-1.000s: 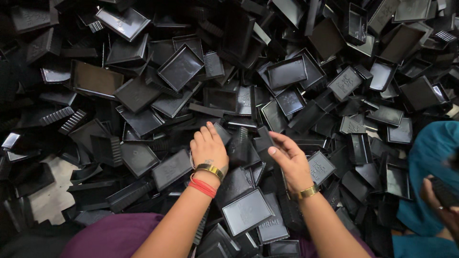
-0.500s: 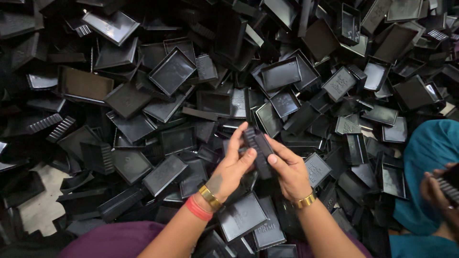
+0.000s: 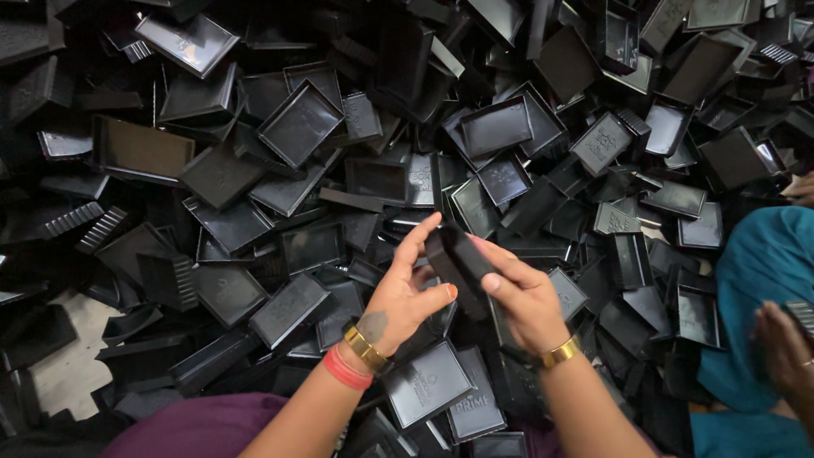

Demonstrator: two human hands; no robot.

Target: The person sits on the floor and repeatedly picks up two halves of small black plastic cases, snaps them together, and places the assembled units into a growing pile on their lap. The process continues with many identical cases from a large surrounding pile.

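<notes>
A small black plastic tray piece (image 3: 460, 262) is held up between both of my hands, above a big heap of black plastic trays (image 3: 297, 127). My left hand (image 3: 405, 297) grips its left side with fingers and thumb; a gold bangle and a red band circle that wrist. My right hand (image 3: 521, 293) clasps the piece's right side and wears a gold bangle. Part of the piece is hidden by my fingers.
Black trays and lids cover nearly the whole view, several of them ribbed. A bare patch of pale floor (image 3: 72, 365) shows at lower left. Another person in teal clothing (image 3: 759, 280) sits at the right, with a hand (image 3: 784, 352) near a ribbed piece.
My hands were resting on the heap a second ago. They have since lifted a black piece out of it and come together around it.
</notes>
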